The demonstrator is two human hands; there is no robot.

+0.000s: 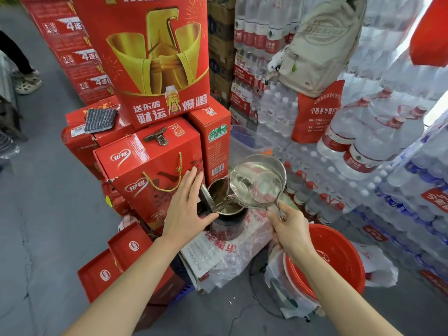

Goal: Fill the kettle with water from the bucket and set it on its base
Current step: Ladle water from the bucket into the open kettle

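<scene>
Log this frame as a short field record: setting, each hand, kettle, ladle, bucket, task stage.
setting: aisle between stacked red cartons and packs of bottled water
left hand: flat against the open kettle lid, holding it back
right hand: grips the ladle handle
ladle: metal, tilted, its spout over the kettle mouth, water pouring in
kettle: steel, lid open, standing on a plastic-wrapped pack; its base not identifiable
bucket: red, on the floor at lower right
task stage: filling under way; kettle not yet closed
</scene>
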